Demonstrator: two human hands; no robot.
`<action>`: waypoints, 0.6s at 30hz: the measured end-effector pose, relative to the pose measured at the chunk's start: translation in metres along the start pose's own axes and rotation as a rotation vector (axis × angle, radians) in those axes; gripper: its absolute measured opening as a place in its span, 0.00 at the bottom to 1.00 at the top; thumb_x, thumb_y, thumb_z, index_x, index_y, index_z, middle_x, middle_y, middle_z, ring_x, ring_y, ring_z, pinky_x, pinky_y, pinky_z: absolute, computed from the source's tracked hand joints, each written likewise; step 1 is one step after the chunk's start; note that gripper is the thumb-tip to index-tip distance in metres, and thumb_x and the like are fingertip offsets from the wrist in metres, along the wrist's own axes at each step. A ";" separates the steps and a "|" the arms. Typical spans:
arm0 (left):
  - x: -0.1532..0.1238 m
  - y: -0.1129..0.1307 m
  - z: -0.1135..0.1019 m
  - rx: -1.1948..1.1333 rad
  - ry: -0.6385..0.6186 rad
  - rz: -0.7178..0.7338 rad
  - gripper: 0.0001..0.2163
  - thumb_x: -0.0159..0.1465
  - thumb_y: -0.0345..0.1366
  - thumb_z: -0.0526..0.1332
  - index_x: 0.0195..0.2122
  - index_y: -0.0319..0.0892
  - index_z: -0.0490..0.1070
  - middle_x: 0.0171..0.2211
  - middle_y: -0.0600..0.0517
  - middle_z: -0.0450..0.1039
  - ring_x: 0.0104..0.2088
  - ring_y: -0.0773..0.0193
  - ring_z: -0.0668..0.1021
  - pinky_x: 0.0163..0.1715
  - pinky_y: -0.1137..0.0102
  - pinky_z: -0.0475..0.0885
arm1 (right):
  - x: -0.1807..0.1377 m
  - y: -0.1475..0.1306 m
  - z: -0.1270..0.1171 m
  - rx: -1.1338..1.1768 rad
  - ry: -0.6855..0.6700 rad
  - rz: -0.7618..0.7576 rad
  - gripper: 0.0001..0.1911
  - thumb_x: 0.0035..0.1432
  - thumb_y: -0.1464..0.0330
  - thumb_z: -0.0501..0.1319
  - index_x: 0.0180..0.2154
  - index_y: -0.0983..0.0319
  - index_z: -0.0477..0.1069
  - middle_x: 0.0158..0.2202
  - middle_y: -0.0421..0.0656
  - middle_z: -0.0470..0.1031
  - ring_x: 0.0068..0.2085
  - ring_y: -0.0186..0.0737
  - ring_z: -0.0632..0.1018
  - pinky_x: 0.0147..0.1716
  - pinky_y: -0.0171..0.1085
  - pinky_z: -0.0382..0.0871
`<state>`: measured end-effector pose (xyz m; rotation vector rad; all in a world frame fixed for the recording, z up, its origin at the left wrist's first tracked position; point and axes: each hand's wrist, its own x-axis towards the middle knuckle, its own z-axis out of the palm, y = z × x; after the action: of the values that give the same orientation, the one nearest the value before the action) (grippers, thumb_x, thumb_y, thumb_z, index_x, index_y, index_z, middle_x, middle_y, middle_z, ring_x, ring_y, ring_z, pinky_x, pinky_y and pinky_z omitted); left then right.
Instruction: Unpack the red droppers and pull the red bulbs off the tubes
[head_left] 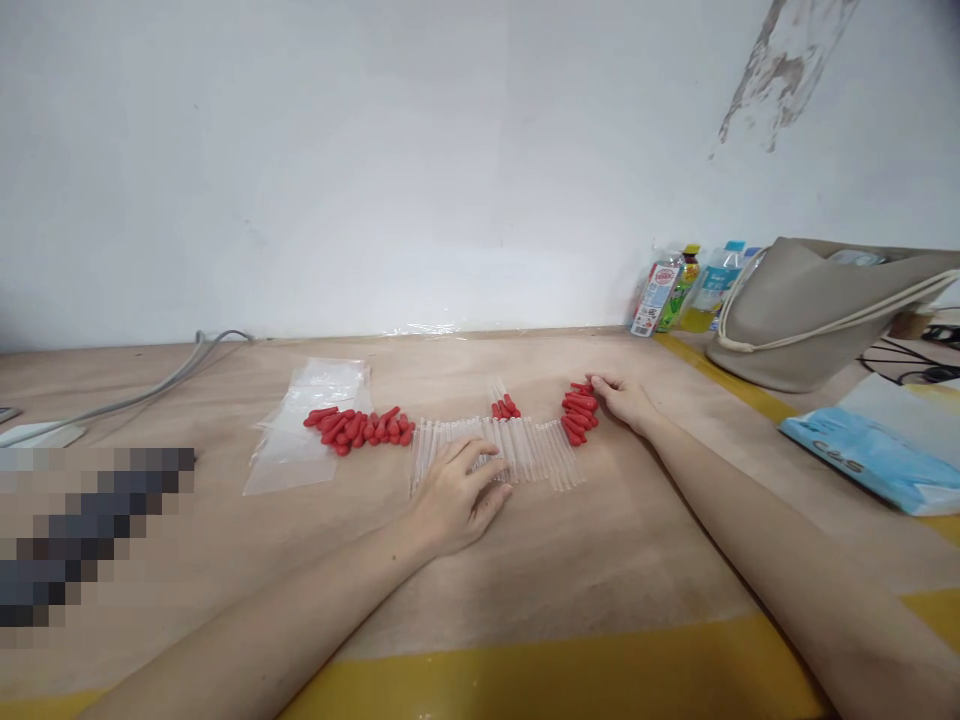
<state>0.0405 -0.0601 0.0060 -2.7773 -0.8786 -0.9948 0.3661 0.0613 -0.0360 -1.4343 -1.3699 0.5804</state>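
Note:
A row of thin clear dropper tubes (532,455) lies side by side across the middle of the table. My left hand (457,490) rests over the row's near side, fingers spread and slightly bent, with nothing visible held. To the right, my right hand (621,402) pinches at the far end of a small pile of red rubber bulbs (579,412); its fingertips close round one bulb, partly hidden. A larger pile of red rubber bulbs (360,428) sits left of the row. Just behind the row lie several droppers with red bulbs fitted (506,407), tubes pointing away from me.
Clear plastic bags (300,440) lie under and beside the left pile. A grey cable (169,380) crosses the back left. Drink bottles (712,290), a carton (654,300), a grey-brown bag (802,310) and a blue packet (870,455) stand or lie at the right.

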 end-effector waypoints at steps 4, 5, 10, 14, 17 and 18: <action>0.000 -0.001 0.000 -0.005 -0.003 -0.003 0.10 0.60 0.36 0.54 0.42 0.42 0.68 0.42 0.46 0.66 0.44 0.59 0.68 0.43 0.62 0.66 | 0.002 0.002 0.001 -0.032 -0.022 -0.007 0.21 0.49 0.53 0.56 0.37 0.62 0.74 0.39 0.43 0.76 0.42 0.42 0.75 0.47 0.41 0.64; -0.001 -0.001 0.000 -0.004 -0.001 -0.003 0.10 0.60 0.36 0.55 0.42 0.42 0.68 0.42 0.47 0.66 0.44 0.58 0.68 0.43 0.62 0.66 | 0.002 0.002 0.002 -0.042 -0.025 -0.013 0.21 0.50 0.53 0.55 0.37 0.62 0.74 0.39 0.42 0.76 0.42 0.42 0.75 0.46 0.41 0.65; -0.001 -0.002 0.000 0.004 -0.003 0.002 0.10 0.59 0.35 0.55 0.42 0.42 0.68 0.42 0.47 0.66 0.44 0.59 0.68 0.44 0.63 0.65 | 0.002 -0.004 0.002 -0.113 0.018 -0.046 0.22 0.54 0.56 0.50 0.41 0.64 0.72 0.38 0.44 0.76 0.39 0.39 0.75 0.40 0.38 0.67; -0.001 -0.002 0.000 0.008 0.008 0.006 0.11 0.59 0.35 0.55 0.42 0.42 0.68 0.42 0.46 0.66 0.44 0.59 0.67 0.44 0.63 0.65 | -0.004 -0.027 -0.002 -0.212 0.139 -0.102 0.23 0.53 0.57 0.50 0.43 0.66 0.71 0.35 0.47 0.76 0.34 0.40 0.74 0.34 0.38 0.66; 0.000 -0.002 0.001 0.005 0.010 0.011 0.11 0.59 0.35 0.55 0.43 0.42 0.68 0.42 0.46 0.66 0.44 0.58 0.67 0.44 0.63 0.65 | -0.018 -0.063 0.004 -0.296 0.187 -0.173 0.18 0.50 0.58 0.54 0.35 0.64 0.74 0.31 0.45 0.75 0.31 0.39 0.72 0.32 0.36 0.63; 0.000 -0.002 0.001 0.006 0.010 0.010 0.11 0.59 0.35 0.55 0.42 0.42 0.68 0.42 0.46 0.66 0.45 0.58 0.67 0.44 0.62 0.65 | -0.025 -0.076 0.010 -0.333 0.178 -0.210 0.16 0.49 0.58 0.55 0.31 0.63 0.74 0.30 0.44 0.75 0.31 0.38 0.72 0.31 0.35 0.62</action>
<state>0.0397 -0.0584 0.0051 -2.7667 -0.8636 -1.0018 0.3188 0.0281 0.0208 -1.5363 -1.4975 0.0868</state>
